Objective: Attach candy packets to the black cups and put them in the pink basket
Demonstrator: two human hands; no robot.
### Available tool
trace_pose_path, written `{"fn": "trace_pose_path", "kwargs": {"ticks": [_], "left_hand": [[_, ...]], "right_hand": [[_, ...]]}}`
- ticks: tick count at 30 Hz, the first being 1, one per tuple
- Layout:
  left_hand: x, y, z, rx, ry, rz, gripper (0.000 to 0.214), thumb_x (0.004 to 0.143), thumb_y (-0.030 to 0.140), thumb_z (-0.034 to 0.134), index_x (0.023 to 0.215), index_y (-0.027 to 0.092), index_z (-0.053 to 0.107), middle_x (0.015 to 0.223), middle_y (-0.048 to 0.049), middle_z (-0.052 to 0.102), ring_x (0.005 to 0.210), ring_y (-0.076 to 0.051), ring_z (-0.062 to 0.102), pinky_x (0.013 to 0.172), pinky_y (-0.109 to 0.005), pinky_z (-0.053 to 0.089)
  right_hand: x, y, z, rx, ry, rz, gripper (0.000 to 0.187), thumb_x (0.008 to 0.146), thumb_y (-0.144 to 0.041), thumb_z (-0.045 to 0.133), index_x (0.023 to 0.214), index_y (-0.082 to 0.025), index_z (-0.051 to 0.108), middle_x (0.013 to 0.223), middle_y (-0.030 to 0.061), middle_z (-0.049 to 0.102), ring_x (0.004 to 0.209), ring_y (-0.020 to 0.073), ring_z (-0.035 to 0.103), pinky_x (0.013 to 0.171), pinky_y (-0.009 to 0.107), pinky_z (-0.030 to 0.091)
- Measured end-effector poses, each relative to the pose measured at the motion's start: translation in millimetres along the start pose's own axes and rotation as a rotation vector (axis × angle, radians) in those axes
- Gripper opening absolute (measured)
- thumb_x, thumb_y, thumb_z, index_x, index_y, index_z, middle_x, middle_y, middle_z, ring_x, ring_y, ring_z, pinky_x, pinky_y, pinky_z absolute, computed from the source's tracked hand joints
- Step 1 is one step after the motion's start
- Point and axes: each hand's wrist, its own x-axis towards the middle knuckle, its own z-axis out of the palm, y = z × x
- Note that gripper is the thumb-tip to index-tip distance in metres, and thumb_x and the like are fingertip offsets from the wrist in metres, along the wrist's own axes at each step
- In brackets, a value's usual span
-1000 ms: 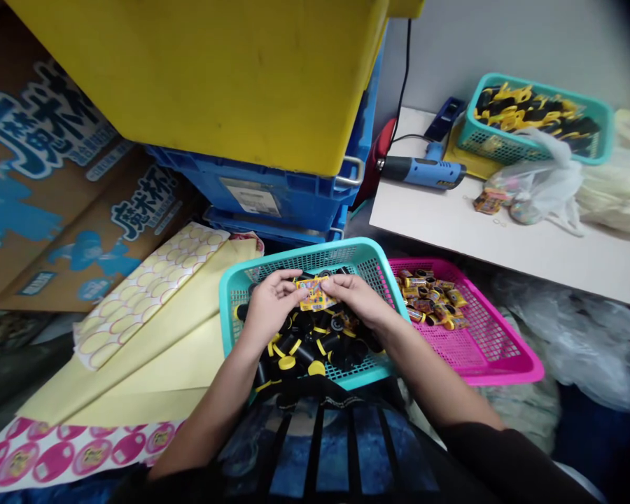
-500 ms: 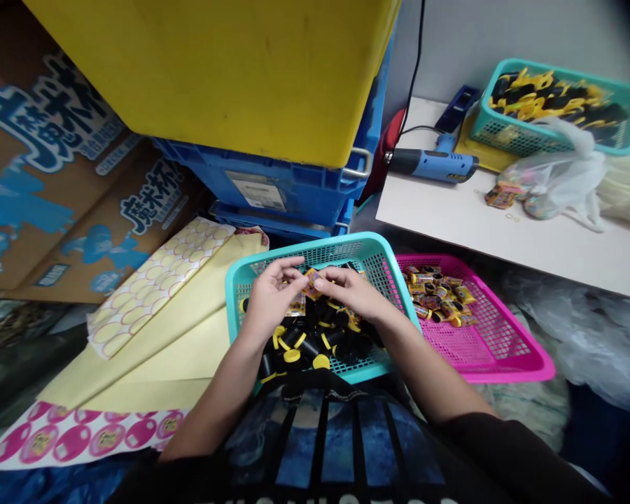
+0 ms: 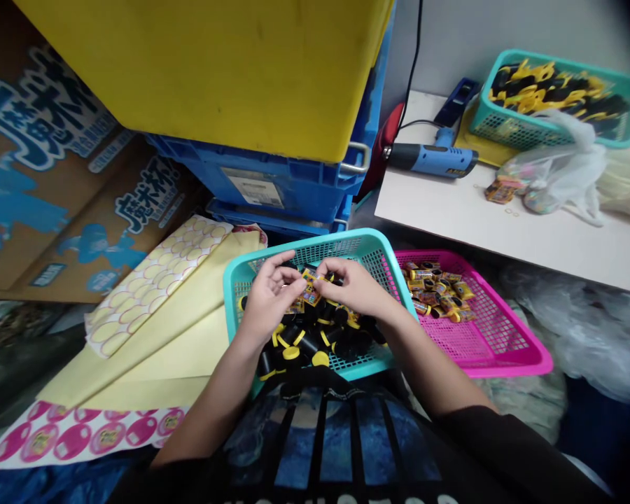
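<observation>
My left hand [image 3: 267,297] and my right hand [image 3: 351,287] meet over a teal basket [image 3: 241,269] on my lap. Both pinch a small orange printed sticker [image 3: 309,288] that is curled around a little black piece between the fingertips. Under the hands the basket holds several small black cylinders with yellow caps [image 3: 304,343]. To the right a pink basket [image 3: 504,357] holds several pieces wrapped in orange stickers [image 3: 435,288].
Yellow sticker backing sheets [image 3: 157,329] and a pink sticker sheet [image 3: 78,437] lie at left. Cardboard boxes [image 3: 57,175], blue crates [image 3: 273,182] and a yellow bin [image 3: 215,70] stand behind. A white table [image 3: 504,231] carries a blue tool [image 3: 430,159], a plastic bag [image 3: 561,171] and another teal basket [image 3: 556,98].
The flat sticker held between both hands has been folded in around the small piece, and the fingertips have drawn closer together. The view shifted slightly.
</observation>
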Motion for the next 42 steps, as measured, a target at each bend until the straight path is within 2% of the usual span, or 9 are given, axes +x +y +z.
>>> {"fn": "trace_pose_path", "kwargs": {"ticks": [9,14,17,21,23,29,32,37,42], "left_hand": [[-1.0,-6.1,8.9,-0.168,0.117,-0.084,0.042,0.067,0.026,0.077,0.104,0.019,0.06,0.078,0.0029,0.063,0.071,-0.01,0.063,0.068,-0.021,0.05],[-0.1,-2.6,2.8,-0.054,0.045,-0.137,0.063,0.06,0.025,0.083,0.118,0.02,0.056,0.072,0.0033,0.066,0.064,-0.011,0.064,0.063,-0.022,0.052],[3.0,-2.2,-3.6,0.041,0.131,-0.098,0.05,0.06,0.029,0.083,0.105,0.017,0.064,0.068,0.0015,0.068,0.06,-0.012,0.064,0.057,-0.021,0.051],[3.9,-4.6,-12.7,0.131,0.237,-0.095,0.033,0.06,0.034,0.083,0.085,0.014,0.072,0.073,-0.003,0.072,0.063,-0.013,0.065,0.057,-0.022,0.051],[3.2,-7.6,-15.8,0.108,0.224,-0.122,0.035,0.059,0.035,0.083,0.087,0.015,0.074,0.074,-0.0033,0.074,0.065,-0.013,0.065,0.06,-0.022,0.051],[0.2,-20.9,-22.5,-0.066,0.192,-0.175,0.038,0.057,0.041,0.085,0.083,0.015,0.076,0.081,-0.0057,0.075,0.072,-0.016,0.068,0.07,-0.028,0.054],[-2.7,-24.7,-28.1,-0.034,0.166,-0.153,0.037,0.06,0.044,0.083,0.085,0.017,0.077,0.086,-0.0064,0.076,0.079,-0.019,0.068,0.076,-0.03,0.054],[-6.6,-23.0,-33.3,0.185,0.014,0.003,0.031,0.069,0.045,0.077,0.088,0.021,0.078,0.094,-0.0068,0.075,0.092,-0.02,0.065,0.083,-0.03,0.05],[-7.7,-20.2,-28.4,0.23,-0.048,0.036,0.031,0.072,0.047,0.073,0.09,0.022,0.078,0.096,-0.0068,0.074,0.093,-0.02,0.065,0.084,-0.029,0.051]], "right_hand": [[2.0,17.7,8.7,0.11,0.0,0.056,0.034,0.086,-0.046,0.055,0.078,-0.013,0.057,0.074,-0.0001,0.055,0.069,0.0097,0.047,0.066,0.021,0.035],[1.6,20.1,11.3,-0.065,0.031,0.028,0.042,0.09,-0.05,0.049,0.069,-0.014,0.056,0.069,0.0007,0.055,0.067,0.0103,0.048,0.066,0.023,0.035],[-7.0,16.7,4.5,-0.159,0.02,0.048,0.046,0.097,-0.048,0.035,0.075,-0.014,0.057,0.076,0.003,0.057,0.073,0.0122,0.051,0.069,0.025,0.036],[-28.6,17.0,5.1,-0.566,-0.382,0.097,0.018,0.085,-0.032,0.063,0.095,-0.016,0.062,0.091,0.0062,0.061,0.089,0.0196,0.054,0.081,0.031,0.038],[-38.4,19.9,13.1,-0.746,-0.559,0.063,0.025,0.081,-0.021,0.065,0.106,-0.016,0.061,0.099,0.0087,0.061,0.101,0.0245,0.052,0.088,0.037,0.038],[-49.6,26.0,22.7,-0.932,-0.607,-0.04,0.031,0.082,-0.013,0.053,0.112,-0.008,0.06,0.103,0.0151,0.058,0.101,0.0275,0.053,0.087,0.039,0.043],[-47.6,21.8,2.2,-0.705,-0.451,-0.011,0.031,0.078,-0.019,0.06,0.108,-0.011,0.062,0.104,0.0128,0.056,0.095,0.0227,0.055,0.086,0.035,0.045],[-38.8,11.9,-33.0,0.2,0.053,0.047,0.031,0.077,-0.031,0.068,0.098,-0.019,0.049,0.088,0.0011,0.054,0.074,0.0108,0.054,0.068,0.023,0.048],[-27.8,6.7,-29.3,0.515,0.002,0.082,0.038,0.074,-0.037,0.075,0.101,-0.018,0.058,0.088,0.001,0.058,0.075,0.0085,0.056,0.067,0.02,0.048]]}}
